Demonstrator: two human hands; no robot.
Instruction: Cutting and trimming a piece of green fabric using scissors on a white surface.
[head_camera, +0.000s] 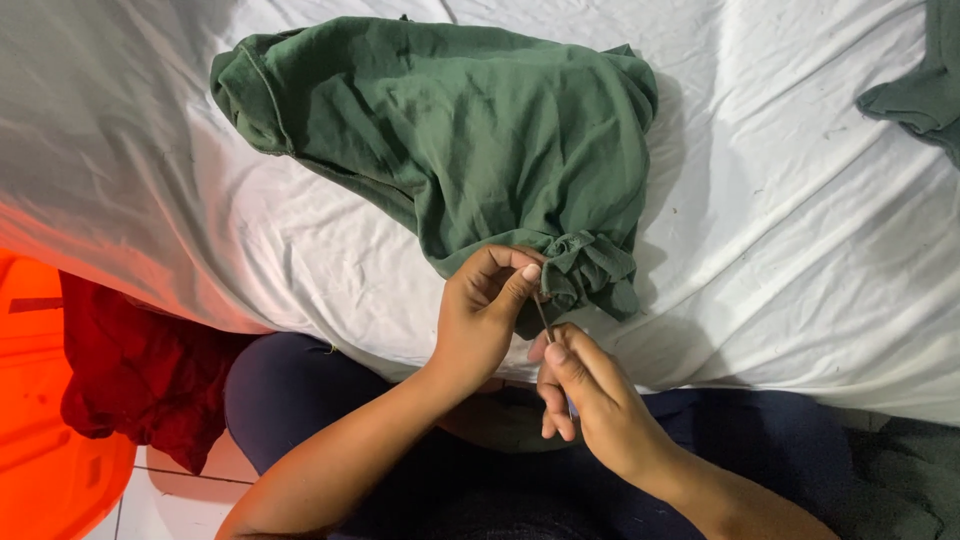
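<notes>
Green cloth (470, 140) is spread on the white bed sheet (800, 260). Its bunched corner (590, 270) is pinched in the left hand (485, 310). A thin needle (545, 322) is held tight in the right hand's (590, 395) grip.

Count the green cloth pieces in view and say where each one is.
2. A big green garment lies bunched on the white sheet, its gathered edge pinched by the left hand. Another green cloth sits at the top right edge, partly cut off.

Crumpled green garment (470, 140) on white sheet, bunched corner pinched.
</notes>
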